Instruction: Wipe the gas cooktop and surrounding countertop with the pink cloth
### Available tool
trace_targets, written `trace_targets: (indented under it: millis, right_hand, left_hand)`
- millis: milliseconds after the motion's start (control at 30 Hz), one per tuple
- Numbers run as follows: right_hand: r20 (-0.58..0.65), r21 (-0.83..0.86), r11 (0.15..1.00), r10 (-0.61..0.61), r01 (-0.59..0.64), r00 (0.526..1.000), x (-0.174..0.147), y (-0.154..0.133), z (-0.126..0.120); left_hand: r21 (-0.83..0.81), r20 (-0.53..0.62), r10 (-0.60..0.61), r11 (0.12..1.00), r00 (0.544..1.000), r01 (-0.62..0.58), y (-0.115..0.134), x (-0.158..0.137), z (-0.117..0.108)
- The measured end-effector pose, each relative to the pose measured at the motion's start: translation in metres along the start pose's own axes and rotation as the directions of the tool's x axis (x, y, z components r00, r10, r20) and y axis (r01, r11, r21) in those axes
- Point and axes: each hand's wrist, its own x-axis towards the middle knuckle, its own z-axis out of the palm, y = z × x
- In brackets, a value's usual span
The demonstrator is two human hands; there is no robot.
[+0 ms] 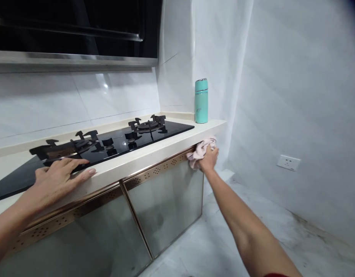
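Note:
My right hand (211, 158) is closed on a pale pink cloth (201, 152), pressed against the right end of the cabinet's perforated metal trim (157, 169), just below the countertop edge. Resting with its fingers spread, my left hand (60, 175) lies on the front edge of the countertop (131, 157) and the black glass gas hob (116, 148). It holds nothing. Close to its fingertips stands the left burner (69, 146). The two hob knobs (108, 143) are a little to its right.
A turquoise flask (201, 102) stands upright at the counter's right end, against the wall. Above the hob hangs a black range hood (76, 29). Glass-fronted cabinet doors (168, 204) are below. A wall socket (288, 162) is on the right wall, above the marbled floor (194, 250).

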Motion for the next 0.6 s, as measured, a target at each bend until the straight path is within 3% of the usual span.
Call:
trace_targets:
  millis: [100, 200, 267, 367, 433, 467, 500, 600]
  right_hand:
    - [0.075, -0.056, 0.998, 0.012, -0.008, 0.997, 0.022, 0.016, -0.026]
    - [0.069, -0.055, 0.998, -0.021, 0.024, 0.997, 0.016, 0.009, -0.021]
    - [0.041, -0.052, 0.998, -0.043, 0.045, 0.998, -0.009, -0.010, -0.002]
    - [0.028, -0.042, 0.991, -0.124, 0.125, 0.992, -0.075, -0.052, 0.032]
    - [0.045, -0.013, 0.943, -0.332, 0.333, 0.942, -0.127, -0.080, 0.043]
    - [0.084, 0.014, 0.891, -0.452, 0.453, 0.888, -0.151, -0.093, 0.044]
    - [0.135, 0.052, 0.815, -0.579, 0.578, 0.804, -0.172, -0.103, 0.043]
    - [0.268, 0.221, 0.456, -0.878, 0.862, 0.396, -0.204, -0.120, 0.034]
  left_hand:
    - [-0.021, -0.008, 0.013, 1.000, 1.000, -0.014, -0.002, 0.001, 0.003]
    - [-0.040, -0.016, 0.022, 0.999, 1.000, -0.022, -0.004, 0.002, 0.005]
    - [-0.038, -0.021, 0.017, 0.999, 1.000, -0.018, -0.005, 0.002, 0.006]
    - [-0.009, -0.002, 0.023, 1.000, 1.000, -0.023, -0.006, 0.002, 0.005]
    - [0.011, 0.013, 0.032, 0.999, 0.999, -0.033, -0.006, 0.001, 0.004]
    - [0.018, 0.017, 0.039, 0.999, 0.999, -0.040, -0.005, 0.000, 0.003]
    - [0.023, 0.022, 0.046, 0.999, 0.999, -0.047, -0.005, -0.001, 0.002]
    - [0.041, 0.016, 0.042, 0.998, 0.999, -0.043, -0.003, -0.003, 0.000]
